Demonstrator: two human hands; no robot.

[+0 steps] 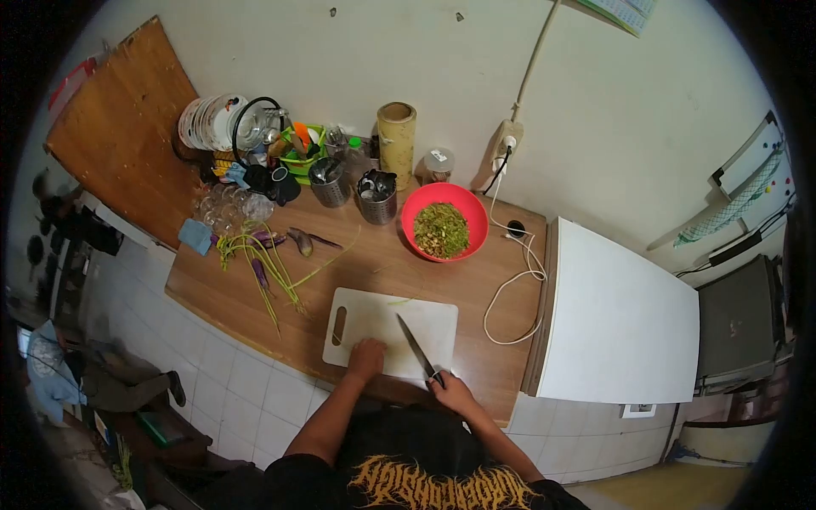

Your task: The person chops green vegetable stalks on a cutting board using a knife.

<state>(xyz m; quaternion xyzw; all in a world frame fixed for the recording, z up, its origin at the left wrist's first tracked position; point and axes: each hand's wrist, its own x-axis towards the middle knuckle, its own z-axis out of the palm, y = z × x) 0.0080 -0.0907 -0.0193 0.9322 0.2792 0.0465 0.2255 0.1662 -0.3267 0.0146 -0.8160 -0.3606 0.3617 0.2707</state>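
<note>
A white cutting board point(399, 319) lies near the front edge of the wooden table. My right hand point(451, 394) is closed round the black handle of a knife point(412, 341), whose blade slants up and left over the board. On the board's lower left part rests my left hand point(367, 359), its fingers not clear enough to tell whether they hold anything. Thin green bits lie at the board's top edge. Behind the board stands a red bowl point(479, 213) of chopped green pieces. Long green stems point(255, 255) and small purple eggplants point(302, 241) lie to the left.
Metal utensil holders point(376, 206), a tall yellowish cylinder point(397, 146), a dish rack with plates point(208, 123) and clear glasses point(229, 209) line the back. A white cable point(488, 316) loops at the right, beside a white surface point(625, 314). Another person point(119, 387) is at the far left.
</note>
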